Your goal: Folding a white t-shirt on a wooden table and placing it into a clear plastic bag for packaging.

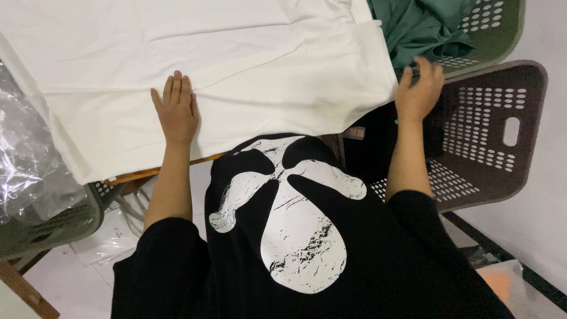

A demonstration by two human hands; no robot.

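Under the left hand (176, 108) lies a white garment (224, 71), spread flat across a table whose wooden edge (147, 173) shows just below the cloth. That hand is open, palm down, fingers together and pressing the fabric near its lower hem. The right hand (418, 90) sits at the garment's right edge, where the cloth hangs off the table corner; its fingers are loosely curled, and whether they pinch the hem or only brush it cannot be told.

Judging from this, the work in hand looks like smoothing or folding the white garment — one hand pins it while the other tends the side. A next move would call for a firm hold on that right edge, with the left palm keeping the cloth from sliding.

Beyond the right hand stands a brown perforated laundry basket (490, 142) with dark clothing inside, and past it a green basket (496, 29) holding a dark green garment (419, 26). Left of the left hand lies crumpled clear plastic wrap (26, 153) over another green basket (53, 227). Nearest the camera is the person's own black shirt with a white print (295, 230).
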